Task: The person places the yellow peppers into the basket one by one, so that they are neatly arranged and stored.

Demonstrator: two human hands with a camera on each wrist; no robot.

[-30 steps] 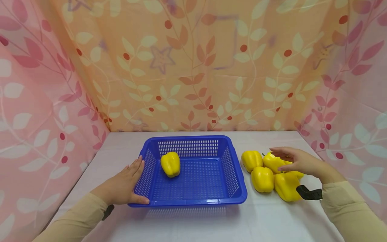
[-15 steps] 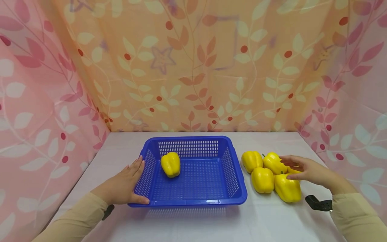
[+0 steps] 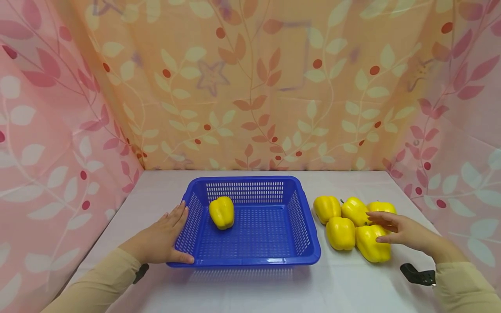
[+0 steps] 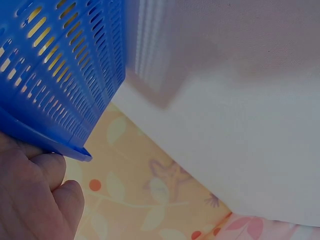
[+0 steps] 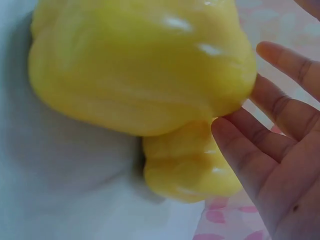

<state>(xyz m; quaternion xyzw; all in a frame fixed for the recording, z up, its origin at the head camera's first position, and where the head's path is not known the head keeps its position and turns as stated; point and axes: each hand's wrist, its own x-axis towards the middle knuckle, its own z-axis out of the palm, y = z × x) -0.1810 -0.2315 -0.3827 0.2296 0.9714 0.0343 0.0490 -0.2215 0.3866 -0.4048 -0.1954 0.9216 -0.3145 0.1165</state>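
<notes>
A blue perforated plastic basket [image 3: 254,261] stands mid-table with one yellow bell pepper [image 3: 222,212] in its left part. On the basket's left rim rests my left hand [image 3: 158,239], fingers extended and thumb at the front corner. In the left wrist view, that hand touches the rim beside the slotted side wall [image 4: 75,70]. My right hand [image 3: 411,234] hovers by the front right bell pepper [image 3: 369,248] of a cluster. In the right wrist view, its spread fingers [image 5: 240,145] are next to a large yellow pepper [image 5: 135,65], without gripping it.
The other yellow peppers of the cluster lie close together: front left [image 3: 340,234], back left [image 3: 327,209], back middle [image 3: 355,211], back right [image 3: 381,207]. A white cloth covers the table [image 3: 242,295]. Floral curtains [image 3: 250,87] enclose the back and both sides.
My right hand has moved right and toward me, uncovering the back right pepper. My left hand, the basket and the peppers keep their places.
</notes>
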